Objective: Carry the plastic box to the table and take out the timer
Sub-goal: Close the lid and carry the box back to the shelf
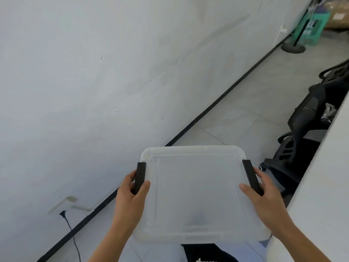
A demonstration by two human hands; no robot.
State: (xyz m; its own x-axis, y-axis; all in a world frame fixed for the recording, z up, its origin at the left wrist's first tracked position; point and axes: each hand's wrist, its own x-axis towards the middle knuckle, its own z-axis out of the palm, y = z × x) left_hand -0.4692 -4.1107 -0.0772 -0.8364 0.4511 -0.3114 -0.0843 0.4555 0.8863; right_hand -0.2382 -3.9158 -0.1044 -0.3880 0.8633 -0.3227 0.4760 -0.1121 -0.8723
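I read this as the carry step: the plastic box (196, 193) hangs between my hands, lid on. Left hand (132, 195) grips the left black latch (140, 177); right hand (264, 193) grips the right one. Next: set it on the desk (321, 186) (white edge, beside my right hand), then unlatch. Timer not discernible.

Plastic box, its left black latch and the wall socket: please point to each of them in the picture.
plastic box (196, 193), head view, middle of its clear lid.
left black latch (140, 176), head view, middle of the strip.
wall socket (63, 204), head view, its white face.
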